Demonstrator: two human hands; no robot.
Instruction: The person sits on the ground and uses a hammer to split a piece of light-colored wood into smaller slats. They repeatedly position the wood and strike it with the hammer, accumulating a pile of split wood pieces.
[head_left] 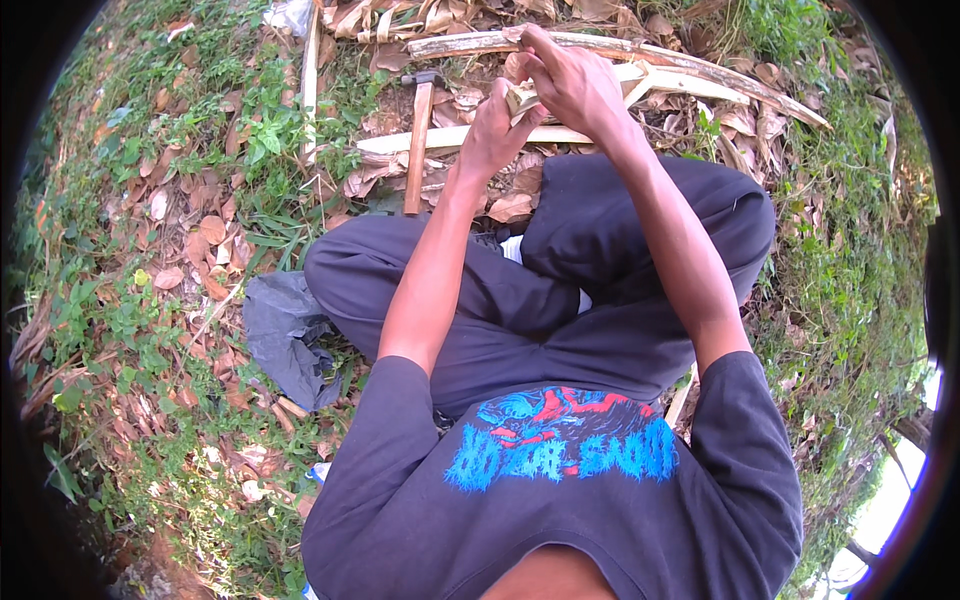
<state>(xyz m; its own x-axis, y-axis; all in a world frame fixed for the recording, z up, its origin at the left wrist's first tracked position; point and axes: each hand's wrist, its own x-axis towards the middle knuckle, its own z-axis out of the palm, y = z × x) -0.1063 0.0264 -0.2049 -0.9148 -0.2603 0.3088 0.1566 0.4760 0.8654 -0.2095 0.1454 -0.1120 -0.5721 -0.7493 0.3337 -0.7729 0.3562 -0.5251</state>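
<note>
Out in front of my crossed legs, both hands meet above the leaf litter. My left hand (490, 132) is closed around a small pale piece (521, 99), which looks like wood or a folded packet; its kind is unclear. Close against it on the right is my right hand (576, 88), its fingers bent and pinched together at the piece. Whatever sits between those fingertips is too small to make out. A hammer (417, 155) with a wooden handle and dark head lies just left of my left hand. Under and beyond the hands are pale stripped sticks (420, 139).
A long bark-streaked branch (700, 60) curves across the far side. Another stick (309, 90) stands lengthwise at the far left. Crumpled dark plastic (285, 335) lies beside my left knee, and clear plastic (290, 16) at the far edge. Dry leaves and green plants cover the ground.
</note>
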